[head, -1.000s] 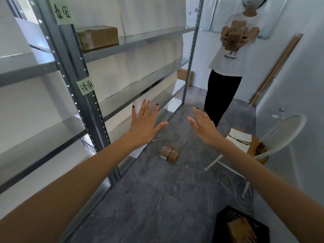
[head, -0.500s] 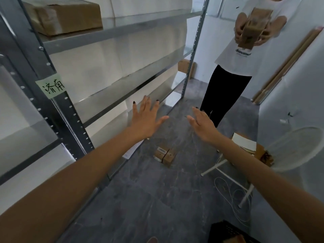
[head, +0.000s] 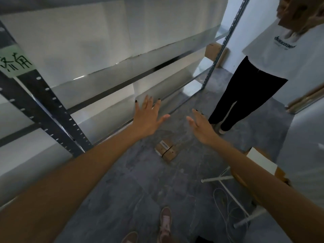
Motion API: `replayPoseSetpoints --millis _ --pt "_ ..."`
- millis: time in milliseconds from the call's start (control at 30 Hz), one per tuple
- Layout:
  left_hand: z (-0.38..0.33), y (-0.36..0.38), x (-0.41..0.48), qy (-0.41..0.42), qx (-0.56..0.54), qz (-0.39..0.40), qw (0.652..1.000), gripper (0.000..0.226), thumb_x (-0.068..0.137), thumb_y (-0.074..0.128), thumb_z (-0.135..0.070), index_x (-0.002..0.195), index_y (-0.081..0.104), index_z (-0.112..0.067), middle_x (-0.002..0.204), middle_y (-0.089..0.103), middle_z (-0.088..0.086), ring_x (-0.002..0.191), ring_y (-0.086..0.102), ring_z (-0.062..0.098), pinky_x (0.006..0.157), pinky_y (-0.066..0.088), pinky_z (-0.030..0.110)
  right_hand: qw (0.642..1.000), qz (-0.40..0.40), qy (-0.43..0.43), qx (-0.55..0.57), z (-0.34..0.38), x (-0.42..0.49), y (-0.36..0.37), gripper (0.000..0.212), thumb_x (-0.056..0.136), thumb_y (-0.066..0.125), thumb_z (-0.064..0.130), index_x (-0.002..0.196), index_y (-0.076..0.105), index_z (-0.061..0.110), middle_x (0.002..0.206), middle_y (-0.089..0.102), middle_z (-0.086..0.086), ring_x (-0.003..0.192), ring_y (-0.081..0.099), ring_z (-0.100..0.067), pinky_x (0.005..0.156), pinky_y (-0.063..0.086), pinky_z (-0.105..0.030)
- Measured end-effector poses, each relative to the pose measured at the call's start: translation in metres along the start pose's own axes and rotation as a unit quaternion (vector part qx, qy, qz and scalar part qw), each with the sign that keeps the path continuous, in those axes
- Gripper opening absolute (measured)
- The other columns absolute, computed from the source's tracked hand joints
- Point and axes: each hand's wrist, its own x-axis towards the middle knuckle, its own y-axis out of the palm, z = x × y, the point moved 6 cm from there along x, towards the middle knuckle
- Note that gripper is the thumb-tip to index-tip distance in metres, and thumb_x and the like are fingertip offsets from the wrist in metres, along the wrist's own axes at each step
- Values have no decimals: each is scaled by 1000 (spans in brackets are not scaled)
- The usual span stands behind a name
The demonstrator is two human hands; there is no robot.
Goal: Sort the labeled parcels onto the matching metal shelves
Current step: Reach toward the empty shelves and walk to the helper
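Note:
Both my arms reach forward over the grey floor. My left hand (head: 149, 118) is spread flat with straight fingers and holds nothing. My right hand (head: 201, 126) is likewise flat and empty, palm turned inward. Below and between them a small brown cardboard parcel (head: 166, 150) with a white label lies on the floor. A person in a white shirt (head: 280, 48) stands at the right holding a brown parcel (head: 296, 13), blurred at the top edge. The metal shelves (head: 122, 74) run along the left, with a green handwritten label (head: 14, 63) on the upright.
Another cardboard box (head: 213, 50) stands on the floor behind the far shelf post. A white chair frame (head: 226, 179) and a loose white cable (head: 226, 206) lie at the lower right. My shoes (head: 164, 223) show at the bottom. Wooden strips (head: 306, 99) lean on the right wall.
The view has tilted down and moved closer to the person and the floor parcel. The top shelf and its box have left the frame. Both hands stay spread and empty.

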Motion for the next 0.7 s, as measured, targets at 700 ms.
replayPoseSetpoints --millis 700 --pt "67 421 217 -149 -136 38 979 68 95 24 -57 149 17 -16 155 23 11 145 17 29 114 9 56 998 55 -7 18 -252 280 289 53 99 32 40 139 34 5 109 57 -20 111 53 -36 84 37 -36"
